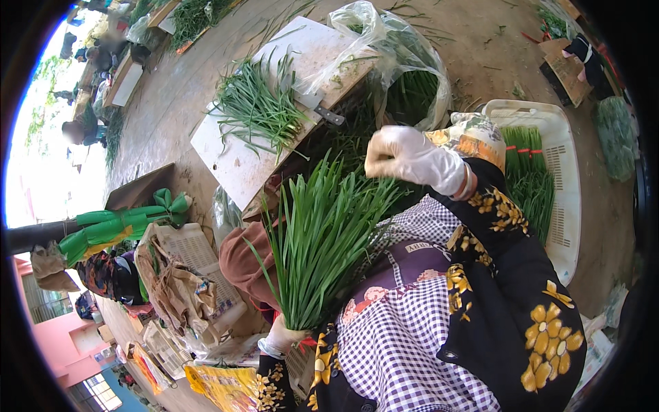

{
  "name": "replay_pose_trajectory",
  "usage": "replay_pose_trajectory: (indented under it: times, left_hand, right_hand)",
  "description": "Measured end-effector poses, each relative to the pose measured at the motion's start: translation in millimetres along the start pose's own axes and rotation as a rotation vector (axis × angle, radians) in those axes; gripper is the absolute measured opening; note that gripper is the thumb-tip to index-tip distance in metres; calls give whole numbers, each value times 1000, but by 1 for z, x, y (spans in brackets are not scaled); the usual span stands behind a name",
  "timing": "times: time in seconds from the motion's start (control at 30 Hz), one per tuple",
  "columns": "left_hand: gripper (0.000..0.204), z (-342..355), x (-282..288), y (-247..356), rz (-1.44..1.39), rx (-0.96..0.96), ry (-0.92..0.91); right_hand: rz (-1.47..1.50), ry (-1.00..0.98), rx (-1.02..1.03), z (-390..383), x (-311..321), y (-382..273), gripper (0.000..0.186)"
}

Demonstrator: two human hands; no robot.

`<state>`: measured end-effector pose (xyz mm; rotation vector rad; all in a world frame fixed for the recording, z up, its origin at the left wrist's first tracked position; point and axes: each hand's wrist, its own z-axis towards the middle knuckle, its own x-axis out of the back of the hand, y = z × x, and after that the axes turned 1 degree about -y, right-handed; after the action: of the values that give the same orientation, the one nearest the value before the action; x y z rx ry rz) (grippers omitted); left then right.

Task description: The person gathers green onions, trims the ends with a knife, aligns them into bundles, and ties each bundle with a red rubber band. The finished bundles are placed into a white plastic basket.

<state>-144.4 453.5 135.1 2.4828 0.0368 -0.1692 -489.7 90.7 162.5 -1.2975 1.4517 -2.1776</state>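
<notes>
My gloved left hand (285,338) grips a bunch of long green leaves (322,240) near its base, with red at the lower end. My gloved right hand (408,159) is raised at the upper right of that bunch, fingers curled; whether they hold anything is unclear. A white board (226,172) carries a loose heap of cut leaves (264,110) and a cleaver with a dark handle (329,114). A clear plastic bag of greens (412,86) stands behind my right hand.
A white crate (566,199) with banded bundles is at right. Crates and crumpled paper (185,275), a brown cloth (244,264) and green wrapped material (127,220) lie left. Other people work at upper left and a person (587,65) at upper right.
</notes>
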Motion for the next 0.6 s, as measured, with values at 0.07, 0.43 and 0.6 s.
replay_pose_trajectory:
  times: [0.07, 0.43, 0.6]
  left_hand:
    - [36, 2, 1, -1, 13, -12, 4]
    - [34, 0, 4, 4, 111, -80, -4]
    - [36, -2, 18, -4, 2, -81, -9]
  right_hand:
    - [243, -219, 71, -6, -9, -5, 18]
    - [523, -225, 215, -12, -57, -15, 11]
    - [482, -58, -184, -17, -19, -5, 14]
